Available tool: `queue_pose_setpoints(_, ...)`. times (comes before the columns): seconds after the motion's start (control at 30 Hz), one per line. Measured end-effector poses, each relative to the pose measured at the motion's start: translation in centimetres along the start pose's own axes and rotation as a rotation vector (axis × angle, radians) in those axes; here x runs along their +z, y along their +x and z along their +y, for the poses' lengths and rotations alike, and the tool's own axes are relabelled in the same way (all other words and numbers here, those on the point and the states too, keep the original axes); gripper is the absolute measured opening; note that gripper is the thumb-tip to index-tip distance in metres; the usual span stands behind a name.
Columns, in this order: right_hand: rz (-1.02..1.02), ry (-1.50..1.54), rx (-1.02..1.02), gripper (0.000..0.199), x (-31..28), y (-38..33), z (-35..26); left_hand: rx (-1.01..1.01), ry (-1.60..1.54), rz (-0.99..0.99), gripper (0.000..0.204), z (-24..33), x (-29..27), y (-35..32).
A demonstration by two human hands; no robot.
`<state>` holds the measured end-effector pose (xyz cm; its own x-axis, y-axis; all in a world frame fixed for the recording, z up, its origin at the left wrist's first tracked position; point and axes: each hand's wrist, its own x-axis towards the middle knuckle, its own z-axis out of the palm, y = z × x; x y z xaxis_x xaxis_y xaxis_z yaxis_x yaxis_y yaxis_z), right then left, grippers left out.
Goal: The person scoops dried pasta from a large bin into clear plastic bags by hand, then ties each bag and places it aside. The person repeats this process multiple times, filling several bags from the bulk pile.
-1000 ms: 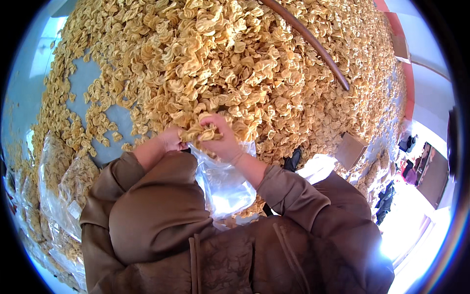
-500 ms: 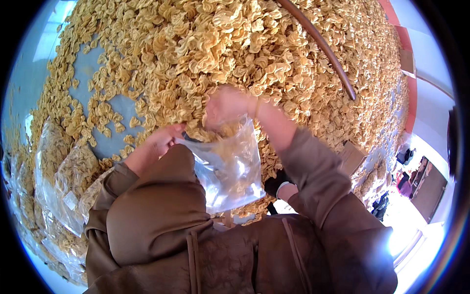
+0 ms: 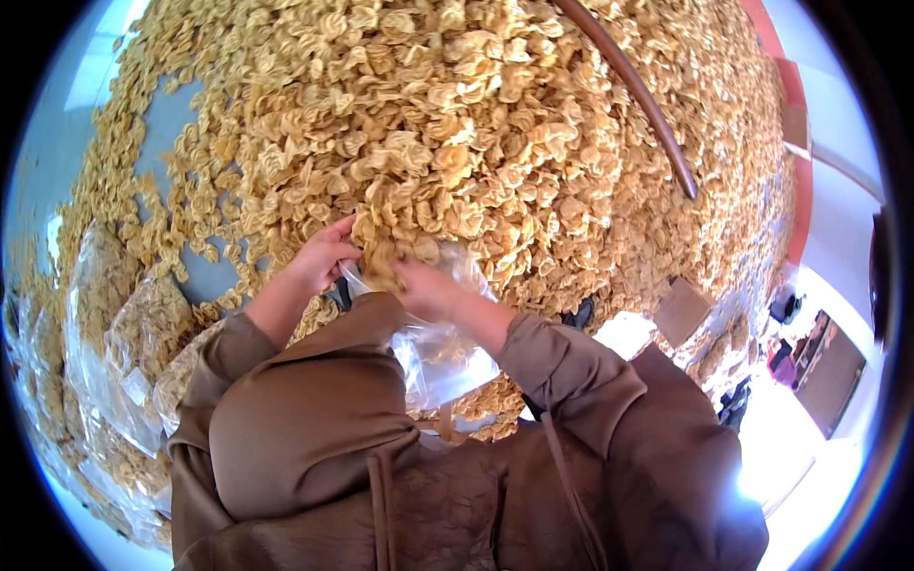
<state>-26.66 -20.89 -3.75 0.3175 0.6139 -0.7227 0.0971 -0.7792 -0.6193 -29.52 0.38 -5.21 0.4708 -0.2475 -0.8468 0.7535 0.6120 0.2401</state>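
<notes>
Left grip (image 3: 319,260) points up and right; right grip (image 3: 428,289) (near it) points left; forearms (image 3: 483,320) slant inward.

The upper edge cuts off the brown stick (image 3: 642,90). The right hand (image 3: 430,292) hides part of the clear bag (image 3: 440,360).

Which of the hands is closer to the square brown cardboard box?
Right. The right hand is to the left of the box, apart from it; the left hand is farther left, on the far side of the right one.

There are two hands (image 3: 316,262), one clear bag (image 3: 443,369) below them, one brown rod (image 3: 640,92) and countless yellowish pieces (image 3: 419,152).
</notes>
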Motion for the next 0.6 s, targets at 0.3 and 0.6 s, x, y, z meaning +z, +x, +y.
queue_pose_setpoints(0.3,0.784,-0.003,0.238,0.074,-20.3,-6.1,7.4,-0.231,0.217,-0.133,0.053,0.3,2.8,0.7)
queue_pose_setpoints(0.6,0.685,0.379,-0.096,0.041,-13.5,-0.1,0.1,-0.164,0.231,-0.068,0.03,1.5,2.9,3.2)
